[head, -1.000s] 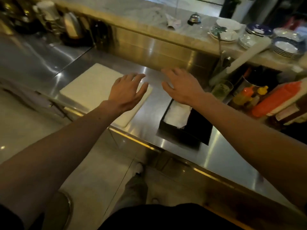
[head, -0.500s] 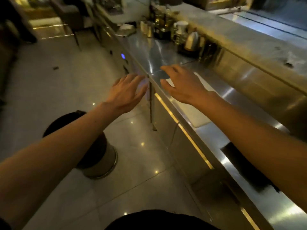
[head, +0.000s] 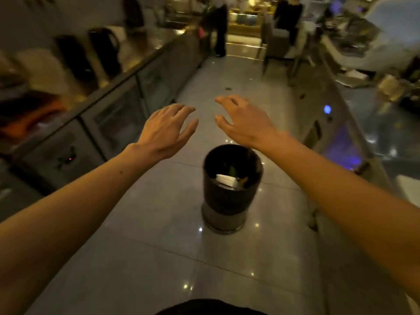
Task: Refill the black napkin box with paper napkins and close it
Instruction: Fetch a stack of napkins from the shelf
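Note:
My left hand (head: 167,130) and my right hand (head: 244,123) are stretched out in front of me over an aisle floor, palms down, fingers apart, holding nothing. The black napkin box and the paper napkins are out of view. The picture is blurred by motion.
A round black waste bin (head: 229,196) with scraps inside stands on the glossy tiled floor just below my right wrist. A counter with cabinet doors (head: 109,119) runs along the left, a steel counter (head: 354,123) along the right. People (head: 219,26) stand at the far end of the aisle.
My view has swung left, away from the steel counter with the napkin box and cutting board, to look down the aisle. Both hands stay open and empty in the same pose.

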Demonstrator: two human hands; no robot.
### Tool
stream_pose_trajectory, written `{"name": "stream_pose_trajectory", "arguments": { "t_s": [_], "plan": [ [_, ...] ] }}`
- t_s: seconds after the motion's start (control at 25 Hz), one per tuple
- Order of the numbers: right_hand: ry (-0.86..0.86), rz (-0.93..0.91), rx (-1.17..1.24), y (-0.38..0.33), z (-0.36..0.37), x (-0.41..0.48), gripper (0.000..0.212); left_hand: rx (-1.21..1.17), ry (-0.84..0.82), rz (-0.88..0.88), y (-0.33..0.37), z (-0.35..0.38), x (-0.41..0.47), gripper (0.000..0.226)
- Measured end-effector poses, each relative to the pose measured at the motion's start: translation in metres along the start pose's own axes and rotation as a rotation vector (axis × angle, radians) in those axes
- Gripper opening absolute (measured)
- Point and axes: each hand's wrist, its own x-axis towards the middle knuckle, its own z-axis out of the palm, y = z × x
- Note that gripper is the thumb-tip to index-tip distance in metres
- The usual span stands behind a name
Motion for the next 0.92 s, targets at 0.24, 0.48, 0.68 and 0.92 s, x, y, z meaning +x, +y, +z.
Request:
{"name": "stream_pose_trajectory", "arguments": {
  "t_s": [0.24, 0.48, 0.68, 0.92],
  "plan": [
    [-0.088, -0.374, 0.142, -0.205, 0.09, 0.122, 0.051, 0.153, 0.048, -0.368, -0.182, -0.083, -0.124, 0.056],
    [-0.155, -0.735, 0.262, -0.384, 0.146, 0.181, 0.051, 0.312, 0.056, -0.74, -0.276, -0.156, -0.248, 0.058],
    [-0.202, -0.969, 0.377, -0.5, 0.184, 0.215, 0.05, 0.429, 0.069, -0.982, -0.328, -0.206, -0.311, 0.057],
    [-0.222, -1.174, 0.517, -0.622, 0.206, 0.29, 0.049, 0.564, 0.14, -1.165, -0.41, -0.272, -0.336, 0.058]
  ]
}}
